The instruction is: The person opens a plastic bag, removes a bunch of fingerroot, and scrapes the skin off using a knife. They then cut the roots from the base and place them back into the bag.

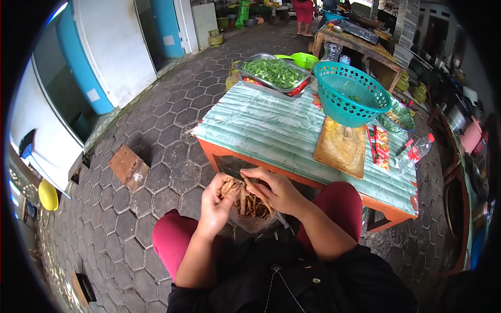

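My left hand (pixel 211 207) is closed around a knobbly clump of pale brown, finger-shaped roots (pixel 229 186). Between the fingers of my right hand (pixel 282 193) is a long, slender piece of the same kind of root (pixel 252 185), close to the clump. Below both hands, a clear plastic bag (pixel 254 226) sits between my knees, with more brown finger-shaped roots (pixel 254 206) in it. My fingers cover part of what each hand grips.
A low table (pixel 261 124) stands ahead, bearing a metal tray (pixel 245 76) of chopped greens, a teal basket (pixel 334 99), a wooden board (pixel 340 147), red packets (pixel 382 146) and a plastic bottle (pixel 414 154). A brick-like block (pixel 129 167) lies on the paving. Another person (pixel 303 15) stands far back.
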A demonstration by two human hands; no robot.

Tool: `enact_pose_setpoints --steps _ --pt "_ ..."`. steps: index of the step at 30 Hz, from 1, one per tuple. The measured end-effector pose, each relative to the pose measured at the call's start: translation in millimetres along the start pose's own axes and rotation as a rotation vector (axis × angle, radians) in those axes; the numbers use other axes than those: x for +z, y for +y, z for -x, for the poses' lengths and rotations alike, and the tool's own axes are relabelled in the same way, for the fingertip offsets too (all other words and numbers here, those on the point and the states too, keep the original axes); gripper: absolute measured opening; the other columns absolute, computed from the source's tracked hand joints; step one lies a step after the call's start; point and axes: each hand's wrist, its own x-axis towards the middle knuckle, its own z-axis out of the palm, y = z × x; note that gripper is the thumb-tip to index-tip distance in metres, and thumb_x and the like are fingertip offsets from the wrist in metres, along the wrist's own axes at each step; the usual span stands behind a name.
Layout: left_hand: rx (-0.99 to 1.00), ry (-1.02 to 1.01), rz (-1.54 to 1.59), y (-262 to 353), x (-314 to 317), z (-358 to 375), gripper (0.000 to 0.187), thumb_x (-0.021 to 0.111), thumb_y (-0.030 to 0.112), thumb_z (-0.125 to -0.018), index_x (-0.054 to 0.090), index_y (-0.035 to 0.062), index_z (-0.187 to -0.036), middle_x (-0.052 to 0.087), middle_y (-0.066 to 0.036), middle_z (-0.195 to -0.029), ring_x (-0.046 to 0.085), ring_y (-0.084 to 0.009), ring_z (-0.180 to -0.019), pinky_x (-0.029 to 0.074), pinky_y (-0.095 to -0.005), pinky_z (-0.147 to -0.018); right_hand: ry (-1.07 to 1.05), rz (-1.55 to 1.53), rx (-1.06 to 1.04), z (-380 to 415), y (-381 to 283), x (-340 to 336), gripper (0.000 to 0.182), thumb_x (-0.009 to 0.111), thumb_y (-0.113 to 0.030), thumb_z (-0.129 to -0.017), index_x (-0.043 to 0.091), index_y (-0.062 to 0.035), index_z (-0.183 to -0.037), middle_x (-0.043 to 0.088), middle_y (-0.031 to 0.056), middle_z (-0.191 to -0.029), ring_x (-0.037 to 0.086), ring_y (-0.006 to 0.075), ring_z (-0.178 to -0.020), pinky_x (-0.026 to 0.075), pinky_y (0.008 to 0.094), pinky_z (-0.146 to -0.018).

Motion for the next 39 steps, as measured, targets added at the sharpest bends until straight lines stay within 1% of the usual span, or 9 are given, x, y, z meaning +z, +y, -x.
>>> enact_pose_setpoints --steps 6,8,10,13,16,28,32,35,39 --pt "-0.022 -0.064 0.137 0 -3 -1 0.016 0.056 -0.001 -0.09 0.055 0.0007 -0.106 0.06 -0.001 -0.091 0.054 -0.0065 -0.083 0.044 -0.0207 -0.075 -0.035 0.024 -0.011 -1 -1 -5 0.03 0.056 -0.008 -0.093 0.051 -0.0066 -0.122 0.065 0.0105 -0.107 0.065 0.0237 -0.099 0.05 0.0304 -0.079" --pt "0.165 0.031 -0.252 -9 -1 -1 0.018 0.056 -0.002 -0.09 0.054 -0.0006 -0.108 0.06 -0.001 -0.094 0.054 -0.0069 -0.085 0.044 -0.0215 -0.076 0.003 -0.026 -0.015 -1 2 0 0.029 0.055 -0.009 -0.094 0.051 -0.0066 -0.122 0.064 0.009 -0.1 0.065 0.0199 -0.093 0.049 0.0286 -0.076" --pt "0.21 0.028 -0.341 -11 -2 -4 0.02 0.055 -0.002 -0.09 0.053 -0.0016 -0.11 0.059 -0.002 -0.095 0.054 -0.0068 -0.087 0.044 -0.0217 -0.078 0.036 -0.078 -0.017 -1 3 2 0.028 0.054 -0.01 -0.095 0.052 -0.0065 -0.122 0.063 0.0074 -0.093 0.064 0.016 -0.087 0.049 0.0268 -0.073" --pt "0.075 -0.035 -0.016 -11 -3 -9 0.023 0.055 -0.002 -0.091 0.051 -0.0009 -0.113 0.058 -0.001 -0.096 0.053 -0.0058 -0.088 0.044 -0.0213 -0.079 -0.098 -0.485 0.304 0 0 -4 0.028 0.049 -0.02 -0.099 0.05 -0.0075 -0.124 0.049 0.0 -0.075 0.044 0.0041 -0.062 0.037 0.0197 -0.053" --pt "0.041 -0.095 0.08 -5 -6 -14 0.024 0.054 -0.002 -0.091 0.051 -0.0008 -0.115 0.059 -0.001 -0.098 0.054 -0.0065 -0.09 0.044 -0.0214 -0.081 -0.128 -0.672 0.561 -2 -11 -13 0.033 0.047 -0.024 -0.099 0.043 -0.0043 -0.125 0.05 0.0023 -0.071 0.038 0.005 -0.051 0.03 0.0197 -0.045" --pt "-0.01 -0.381 0.291 -22 -16 -45 0.032 0.059 -0.004 -0.086 0.052 0.0021 -0.116 0.06 -0.003 -0.109 0.055 -0.0104 -0.102 0.044 -0.026 -0.087 -0.098 -1.018 0.575 3 -7 -39 0.031 0.048 -0.025 -0.099 0.046 -0.0104 -0.126 0.053 0.0034 -0.069 0.036 0.0033 -0.042 0.028 0.0175 -0.038" --pt "-0.08 -0.361 0.282 -23 -14 -51 0.033 0.058 -0.005 -0.084 0.052 0.0017 -0.116 0.059 -0.001 -0.106 0.055 -0.0102 -0.102 0.044 -0.0253 -0.087 0.115 -0.693 0.664 2 -6 -64 0.03 0.05 -0.026 -0.098 0.052 -0.0076 -0.121 0.052 0.0028 -0.07 0.04 0.005 -0.047 0.033 0.0194 -0.042" --pt "-0.167 -0.386 -0.17 -31 -2 -59 0.036 0.05 -0.005 -0.084 0.05 -0.0013 -0.12 0.06 -0.003 -0.108 0.055 -0.0102 -0.101 0.043 -0.025 -0.089 0.286 -0.266 0.511 2 2 -63 0.025 0.057 -0.018 -0.095 0.053 -0.0036 -0.115 0.054 0.0012 -0.075 0.048 0.008 -0.065 0.041 0.0226 -0.06" --pt "-0.252 -0.255 0.131 -51 16 -80 0.035 0.048 0.0 -0.088 0.049 0.0 -0.123 0.058 -0.005 -0.112 0.055 -0.012 -0.105 0.044 -0.026 -0.09 0.367 -0.033 0.386 4 11 -67 0.024 0.057 -0.017 -0.094 0.053 -0.0072 -0.116 0.058 0.0048 -0.077 0.053 0.0105 -0.068 0.045 0.0259 -0.062"
